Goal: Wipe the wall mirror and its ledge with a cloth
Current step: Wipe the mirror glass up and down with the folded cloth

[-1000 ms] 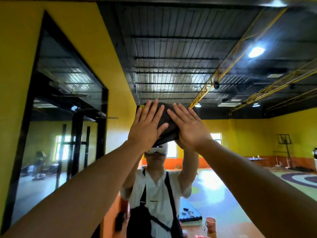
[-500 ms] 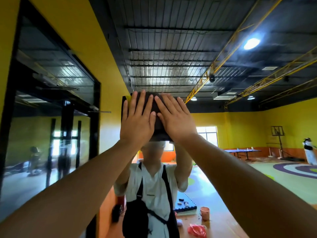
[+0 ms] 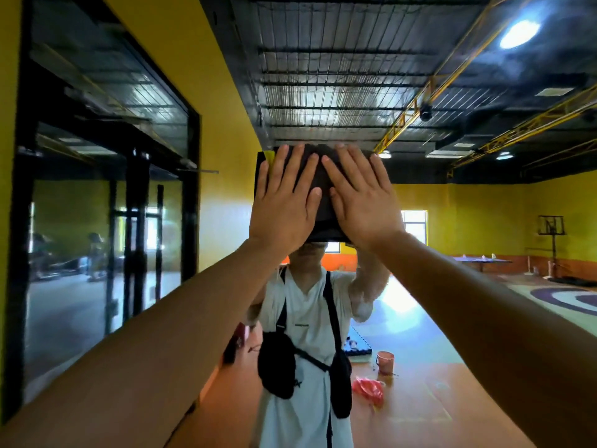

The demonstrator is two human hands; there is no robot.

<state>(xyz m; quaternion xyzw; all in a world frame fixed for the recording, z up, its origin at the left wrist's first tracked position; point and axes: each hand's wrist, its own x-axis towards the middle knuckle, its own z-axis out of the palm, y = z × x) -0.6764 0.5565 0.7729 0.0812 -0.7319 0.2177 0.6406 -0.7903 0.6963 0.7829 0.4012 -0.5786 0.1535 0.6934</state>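
Observation:
A large wall mirror (image 3: 436,92) fills most of the view and reflects a person in a white shirt with black bags. A dark folded cloth (image 3: 324,189) lies flat against the glass at head height. My left hand (image 3: 284,202) presses on the cloth's left half with straight, spread fingers. Beside it, my right hand (image 3: 363,202) presses the right half the same way. Both arms reach up from the lower corners. The ledge is not in view.
A yellow wall (image 3: 206,76) meets the mirror on the left, with a black-framed glass panel (image 3: 97,189) set in it. The reflection shows an orange floor with a pink cup (image 3: 385,362) and a red bag (image 3: 368,390).
Both hands have kept pressing the cloth and slid it slightly left on the glass. The view has tilted down and come closer, showing more of the floor's reflection.

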